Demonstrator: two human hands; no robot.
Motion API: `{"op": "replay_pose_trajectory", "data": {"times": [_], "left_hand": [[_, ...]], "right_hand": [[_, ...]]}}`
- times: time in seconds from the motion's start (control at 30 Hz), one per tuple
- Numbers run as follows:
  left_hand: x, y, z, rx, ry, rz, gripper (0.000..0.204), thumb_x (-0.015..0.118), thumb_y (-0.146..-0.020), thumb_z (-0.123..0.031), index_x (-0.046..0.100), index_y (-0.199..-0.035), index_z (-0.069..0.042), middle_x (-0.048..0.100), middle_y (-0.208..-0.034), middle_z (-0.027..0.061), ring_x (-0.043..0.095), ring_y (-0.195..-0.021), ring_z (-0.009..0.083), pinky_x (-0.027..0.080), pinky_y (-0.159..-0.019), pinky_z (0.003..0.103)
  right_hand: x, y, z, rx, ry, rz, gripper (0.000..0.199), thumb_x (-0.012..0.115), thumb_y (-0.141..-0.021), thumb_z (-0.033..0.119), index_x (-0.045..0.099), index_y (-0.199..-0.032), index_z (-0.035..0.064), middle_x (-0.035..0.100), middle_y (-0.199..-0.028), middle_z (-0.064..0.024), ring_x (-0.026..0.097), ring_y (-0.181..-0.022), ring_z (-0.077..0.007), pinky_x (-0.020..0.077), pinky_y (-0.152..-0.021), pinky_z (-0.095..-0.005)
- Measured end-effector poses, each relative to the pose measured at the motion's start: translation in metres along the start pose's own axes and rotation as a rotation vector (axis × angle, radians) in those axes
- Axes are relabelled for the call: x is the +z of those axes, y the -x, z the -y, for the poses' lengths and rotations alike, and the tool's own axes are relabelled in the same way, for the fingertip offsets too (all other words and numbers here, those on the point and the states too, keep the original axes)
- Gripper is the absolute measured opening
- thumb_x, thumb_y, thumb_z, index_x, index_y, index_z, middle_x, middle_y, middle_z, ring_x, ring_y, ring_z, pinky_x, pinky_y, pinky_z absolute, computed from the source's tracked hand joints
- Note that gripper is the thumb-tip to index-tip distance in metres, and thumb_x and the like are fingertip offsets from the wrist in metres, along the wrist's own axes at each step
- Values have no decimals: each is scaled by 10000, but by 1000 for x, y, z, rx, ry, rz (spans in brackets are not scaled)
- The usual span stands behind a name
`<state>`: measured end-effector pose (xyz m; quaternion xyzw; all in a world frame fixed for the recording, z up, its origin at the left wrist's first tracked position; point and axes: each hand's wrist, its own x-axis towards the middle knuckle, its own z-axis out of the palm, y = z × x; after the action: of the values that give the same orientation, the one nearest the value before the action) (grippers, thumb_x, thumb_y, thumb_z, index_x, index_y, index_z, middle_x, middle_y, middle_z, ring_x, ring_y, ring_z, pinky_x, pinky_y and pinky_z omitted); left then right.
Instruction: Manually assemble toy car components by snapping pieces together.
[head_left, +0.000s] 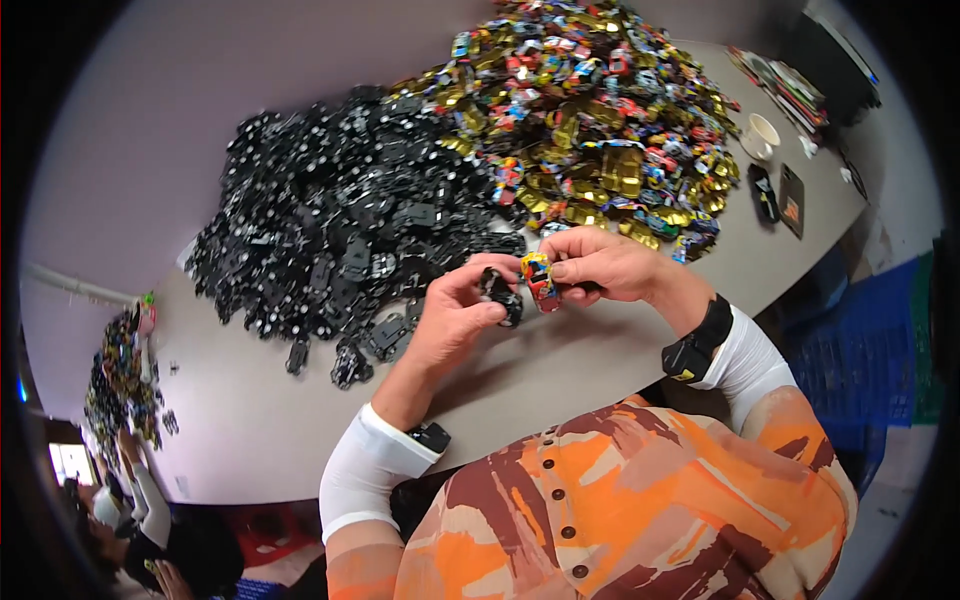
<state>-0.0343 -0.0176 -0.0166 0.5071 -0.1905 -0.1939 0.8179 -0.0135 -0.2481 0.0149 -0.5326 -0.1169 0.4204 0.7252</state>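
Note:
My left hand (455, 312) pinches a black toy car chassis (501, 296) between thumb and fingers, above the near edge of the table. Close beside it, my right hand (605, 265) grips a colourful toy car body (538, 279), yellow at the top and red lower down. The two parts are held side by side; whether they touch I cannot tell. Behind my left hand spreads a big heap of black chassis (330, 210) with small wheels. Beyond my right hand rises a heap of shiny gold and multicoloured car bodies (600, 120).
At the right stand a white cup (760, 137), a dark phone-like slab (790, 200) and a small black object (763, 194). A stack of papers (780, 90) lies behind them. Far left, another person (150, 510) reaches toward a smaller mixed heap (122, 380). Blue plastic crates (850, 350) sit right of the table.

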Motion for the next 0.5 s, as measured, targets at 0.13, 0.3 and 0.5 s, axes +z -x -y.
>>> {"op": "replay_pose_trajectory", "data": {"times": [0.13, 0.3, 0.5], "left_hand": [[-10, -2, 2, -19, 112, -52, 383, 752, -745, -215, 558, -997, -3, 589, -982, 70, 613, -870, 179, 512, -795, 325], [-22, -2, 6, -9, 239, -185, 351, 721, -783, -209, 562, -1023, -8, 611, -959, 74, 613, -871, 174, 512, -796, 327], [-25, -4, 5, -19, 297, -165, 389, 719, -784, -235, 549, -1050, -9, 611, -990, 79, 606, -899, 182, 510, -795, 340]], "right_hand": [[4, -31, -6, -31, 115, -159, 124, 582, -880, 133, 541, -942, 34, 599, -760, -34, 495, -561, -44, 328, -441, -179], [15, -50, -12, -338, 487, -414, 286, 697, -758, 75, 577, -1001, -15, 620, -762, -44, 553, -603, -93, 451, -572, -239], [17, -50, -5, -492, 945, -460, 399, 781, -633, 76, 611, -984, -5, 582, -819, -57, 546, -654, -126, 438, -592, -267]]}}
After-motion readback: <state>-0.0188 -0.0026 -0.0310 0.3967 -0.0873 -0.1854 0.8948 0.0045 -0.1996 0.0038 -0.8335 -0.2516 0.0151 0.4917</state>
